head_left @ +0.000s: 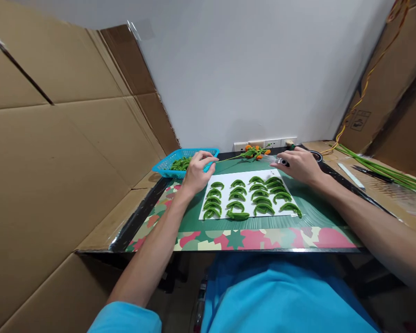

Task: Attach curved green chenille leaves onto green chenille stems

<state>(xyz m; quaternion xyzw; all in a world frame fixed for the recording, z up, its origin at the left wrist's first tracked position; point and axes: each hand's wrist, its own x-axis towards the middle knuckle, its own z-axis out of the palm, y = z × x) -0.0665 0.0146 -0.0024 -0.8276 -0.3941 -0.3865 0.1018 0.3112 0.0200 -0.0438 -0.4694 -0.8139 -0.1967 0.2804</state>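
A white sheet [225, 178] lies on the green mat [308, 210] with several curved green fuzzy pieces [260, 196] laid out in rows. My left hand [196, 171] rests at the sheet's far left corner, next to the blue basket [166, 167], its fingers curled and pinched around a thin green stem [229, 157] that runs to an orange flower sprig [254, 151]. My right hand [296, 164] sits at the sheet's far right corner, fingers bent over a small dark and white object [283, 162] that I cannot name.
The blue basket holds more green pieces [180, 163]. Long green stems [377, 169], a ruler [351, 175] and a dark tool [369, 172] lie on cardboard to the right. Cardboard walls stand left and right. A power strip [263, 144] runs along the back wall.
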